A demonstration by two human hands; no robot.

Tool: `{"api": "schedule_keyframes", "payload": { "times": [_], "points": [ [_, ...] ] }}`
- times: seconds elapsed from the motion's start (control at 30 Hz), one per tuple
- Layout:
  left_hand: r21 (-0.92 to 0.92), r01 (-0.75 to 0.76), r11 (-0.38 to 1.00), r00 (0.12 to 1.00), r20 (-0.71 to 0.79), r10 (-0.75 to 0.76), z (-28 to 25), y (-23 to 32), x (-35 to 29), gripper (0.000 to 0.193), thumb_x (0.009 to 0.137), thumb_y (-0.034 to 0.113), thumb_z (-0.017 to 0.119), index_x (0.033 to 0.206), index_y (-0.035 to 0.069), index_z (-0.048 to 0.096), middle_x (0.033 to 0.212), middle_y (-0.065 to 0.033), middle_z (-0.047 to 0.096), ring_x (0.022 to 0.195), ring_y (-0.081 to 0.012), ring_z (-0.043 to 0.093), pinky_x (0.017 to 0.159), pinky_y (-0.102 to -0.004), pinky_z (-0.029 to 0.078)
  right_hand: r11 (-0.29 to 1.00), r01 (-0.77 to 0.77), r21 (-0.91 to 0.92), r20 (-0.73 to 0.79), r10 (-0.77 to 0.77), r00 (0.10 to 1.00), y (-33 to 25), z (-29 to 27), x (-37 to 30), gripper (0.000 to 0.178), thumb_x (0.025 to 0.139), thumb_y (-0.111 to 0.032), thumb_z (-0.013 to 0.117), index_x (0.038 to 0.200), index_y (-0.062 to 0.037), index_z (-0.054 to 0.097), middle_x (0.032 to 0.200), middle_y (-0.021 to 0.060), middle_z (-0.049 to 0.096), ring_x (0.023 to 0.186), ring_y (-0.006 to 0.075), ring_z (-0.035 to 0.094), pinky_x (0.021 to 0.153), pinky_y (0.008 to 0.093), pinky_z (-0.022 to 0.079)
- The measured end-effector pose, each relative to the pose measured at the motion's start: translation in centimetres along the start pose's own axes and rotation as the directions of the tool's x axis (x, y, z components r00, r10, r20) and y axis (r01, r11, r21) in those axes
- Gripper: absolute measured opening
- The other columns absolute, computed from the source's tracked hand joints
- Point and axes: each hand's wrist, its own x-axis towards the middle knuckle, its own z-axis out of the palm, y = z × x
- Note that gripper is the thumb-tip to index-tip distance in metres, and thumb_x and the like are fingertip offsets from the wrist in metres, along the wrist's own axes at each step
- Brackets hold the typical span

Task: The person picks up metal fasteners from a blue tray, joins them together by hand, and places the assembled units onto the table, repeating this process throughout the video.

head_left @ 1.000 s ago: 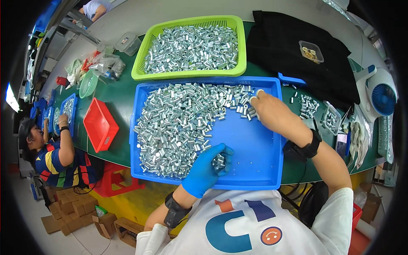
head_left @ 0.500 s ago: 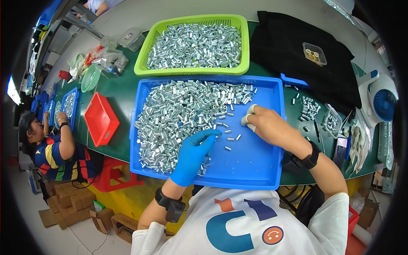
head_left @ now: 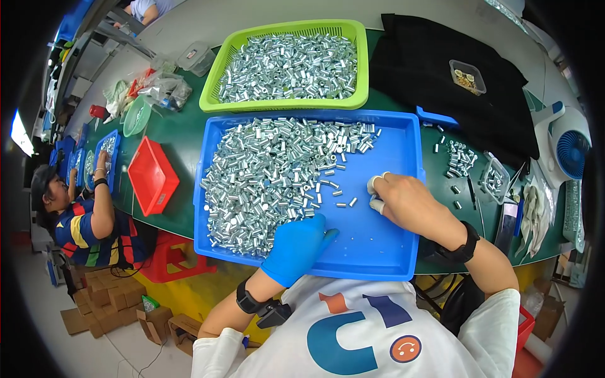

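Observation:
A blue tray lies in front of me with a heap of short silver metal sleeves filling its left and middle. My left hand, in a blue glove, rests low over the heap's near right edge. Its thumb stands apart from the forefinger; the other fingers are partly hidden. On the tray's right side my right hand hovers with bent fingers. White covers sit on its fingertips, which are apart with no sleeve visible between them. A few loose sleeves lie between the hands.
Behind the tray stands a green basket full of sleeves. A red tray is to the left, near a co-worker. At the right are black cloth, scattered sleeves, a clear box and a fan.
My left hand has come nearer to me and turned, its thumb parting from the forefinger. My right hand has shifted slightly right and nearer. One loose sleeve beside the left hand no longer shows.

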Motion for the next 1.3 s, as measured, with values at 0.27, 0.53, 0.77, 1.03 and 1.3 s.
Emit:
{"api": "schedule_keyframes", "payload": {
  "times": [0.27, 0.53, 0.77, 1.03, 1.3],
  "points": [
    [-0.058, 0.005, 0.998, 1.000, -0.019, -0.006, -0.9, 0.1, -1.6, 0.027, 0.081, 0.033, 0.066, 0.081, 0.007, 0.058, 0.060, -0.0102, 0.061, 0.051, -0.0270, 0.060, 0.047, -0.0360, 0.046, 0.992, 0.127, -0.011, -0.115, -0.127, 0.985, -0.2, 1.3, 0.1, 0.009, 0.076, -0.006, 0.060, 0.084, -0.0023, 0.058, 0.084, 0.0129, 0.056, 0.079, 0.0306, 0.058, 0.065, 0.0393, 0.050],
    [-0.089, 0.018, 0.996, 1.000, -0.010, -0.019, -1.0, -0.1, -1.9, 0.026, 0.081, 0.032, 0.067, 0.080, 0.008, 0.058, 0.063, -0.0095, 0.062, 0.054, -0.0269, 0.061, 0.047, -0.0357, 0.046, 0.978, 0.074, -0.196, -0.070, -0.089, 0.994, -0.9, 0.6, -0.2, 0.012, 0.075, -0.007, 0.063, 0.086, -0.0037, 0.061, 0.084, 0.0102, 0.056, 0.080, 0.0289, 0.056, 0.066, 0.0373, 0.049],
    [-0.056, -0.001, 0.998, 1.000, 0.025, 0.003, -0.4, 0.4, -1.3, 0.020, 0.083, 0.025, 0.067, 0.083, 0.006, 0.063, 0.070, -0.0109, 0.064, 0.057, -0.0221, 0.063, 0.051, -0.0316, 0.048, 0.989, 0.087, 0.122, -0.158, -0.067, 0.985, -2.2, 1.0, -1.7, 0.016, 0.076, -0.006, 0.066, 0.092, -0.0048, 0.063, 0.086, 0.0094, 0.059, 0.075, 0.0238, 0.059, 0.064, 0.0326, 0.051],
    [-0.782, 0.031, 0.622, 0.997, -0.016, -0.069, -1.3, 1.8, -3.1, 0.021, 0.080, 0.002, 0.068, 0.101, 0.003, 0.066, 0.084, -0.0077, 0.066, 0.070, -0.0102, 0.062, 0.064, -0.0245, 0.051, 0.583, 0.041, 0.811, -0.140, 0.126, 0.982, -5.6, 3.3, -4.0, 0.017, 0.081, -0.007, 0.067, 0.096, -0.0034, 0.062, 0.093, 0.0083, 0.064, 0.074, 0.0180, 0.062, 0.063, 0.0282, 0.052],
    [-0.870, 0.034, 0.491, 0.998, -0.001, -0.070, -1.3, 1.5, -2.9, 0.022, 0.081, -0.002, 0.066, 0.102, 0.003, 0.064, 0.094, -0.0057, 0.065, 0.078, -0.0111, 0.061, 0.069, -0.0245, 0.050, 0.575, 0.079, 0.815, -0.181, 0.121, 0.976, -5.7, 3.6, -3.8, 0.019, 0.077, -0.002, 0.071, 0.094, -0.0036, 0.062, 0.096, 0.0073, 0.065, 0.076, 0.0145, 0.062, 0.065, 0.0249, 0.050]
  ]
}}
